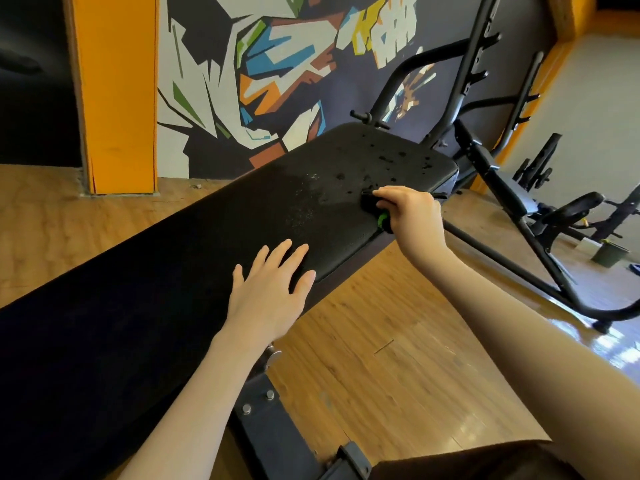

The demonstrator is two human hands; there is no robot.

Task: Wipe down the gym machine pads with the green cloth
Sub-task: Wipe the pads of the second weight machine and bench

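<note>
From the head camera, a long black bench pad [194,244] slopes across the room above a wooden floor [381,358]. The left hand [268,289] lies flat on the pad near its right edge, fingers straight and spread. Farther up, the right hand [408,213] is curled round a bunched cloth [375,211], dark with a bit of green showing, pressed on the pad's right edge. Wet drops [381,157] speckle the pad's far end. A painted wall [277,71] stands behind.
</note>
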